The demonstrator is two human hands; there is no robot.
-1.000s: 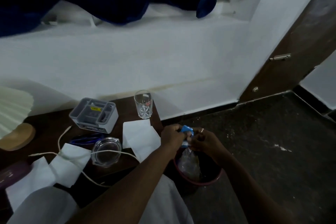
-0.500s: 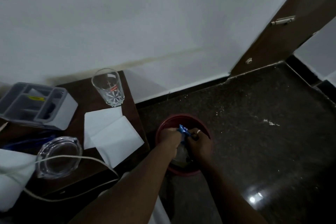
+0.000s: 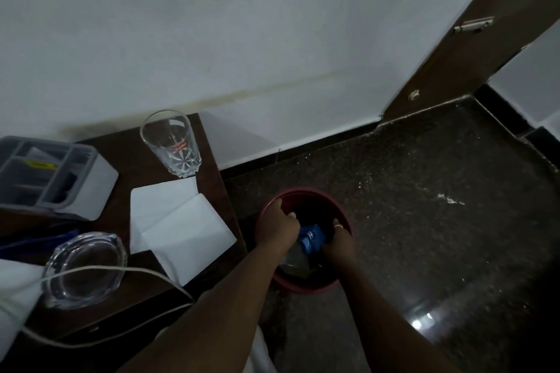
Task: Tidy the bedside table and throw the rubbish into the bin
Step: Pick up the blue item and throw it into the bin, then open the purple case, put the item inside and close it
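Observation:
A round red bin (image 3: 342, 206) stands on the dark floor just right of the bedside table (image 3: 212, 157). Both hands reach down inside it. My left hand (image 3: 277, 225) and my right hand (image 3: 341, 244) together grip a crumpled clear plastic bottle with a blue label (image 3: 310, 239), held low within the bin's rim. On the table lie two white paper napkins (image 3: 178, 227), a clear drinking glass (image 3: 171, 142), a glass ashtray (image 3: 85, 268) and a grey organiser box (image 3: 51, 175).
A white cord (image 3: 145, 272) runs across the table's front and over the ashtray. More white paper (image 3: 15, 291) lies at the far left edge. A white wall runs behind; a brown door (image 3: 472, 39) stands at the right. The floor is dark speckled stone.
The view has tilted down and moved closer. Both hands have carried the blue-labelled bottle from above the bin down into it.

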